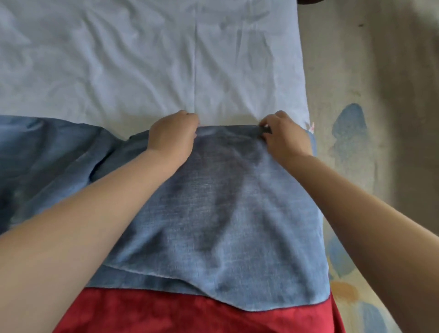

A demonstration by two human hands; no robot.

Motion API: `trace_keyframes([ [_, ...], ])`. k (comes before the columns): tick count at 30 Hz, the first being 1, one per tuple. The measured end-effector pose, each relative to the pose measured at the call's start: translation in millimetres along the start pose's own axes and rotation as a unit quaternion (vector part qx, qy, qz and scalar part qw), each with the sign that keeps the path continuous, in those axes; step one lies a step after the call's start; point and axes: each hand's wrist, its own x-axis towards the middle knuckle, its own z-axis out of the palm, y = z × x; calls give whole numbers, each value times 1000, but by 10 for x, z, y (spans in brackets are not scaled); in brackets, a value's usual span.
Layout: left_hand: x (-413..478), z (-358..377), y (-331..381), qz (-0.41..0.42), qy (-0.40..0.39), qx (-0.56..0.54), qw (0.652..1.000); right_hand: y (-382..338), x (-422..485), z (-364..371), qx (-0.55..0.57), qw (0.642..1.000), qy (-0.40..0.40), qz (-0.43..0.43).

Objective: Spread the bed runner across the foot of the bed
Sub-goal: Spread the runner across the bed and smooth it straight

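A blue denim-like bed runner (221,209) lies across the near end of the bed, over a pale blue wrinkled sheet (142,59). Its right part lies fairly flat in a doubled layer, while its left part (42,152) is rumpled in folds. My left hand (173,135) rests on the runner's far edge with fingers curled over the hem. My right hand (285,135) pinches the same far edge near the bed's right side. Both forearms reach over the runner from below.
Red fabric (190,313) shows at the bottom, below the runner's near edge. The bed's right edge (306,95) borders a worn floor covering (370,118) with blue and orange patches. A dark object sits at the top right corner (306,2).
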Motion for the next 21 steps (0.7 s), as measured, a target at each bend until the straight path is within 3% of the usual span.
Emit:
trace_keyframes([
  [4, 38, 15, 173, 60, 37, -74, 995, 360, -17, -49, 13, 999, 25, -14],
  [7, 268, 36, 464, 123, 50, -78, 988, 690, -9, -186, -6, 999, 48, 24],
  [13, 720, -6, 866, 96, 56, -98, 989, 970, 174, -367, 10, 987, 86, 132],
  [21, 522, -190, 109, 11, 19, 0, 1000, 92, 385, -216, 104, 995, 7, -3],
])
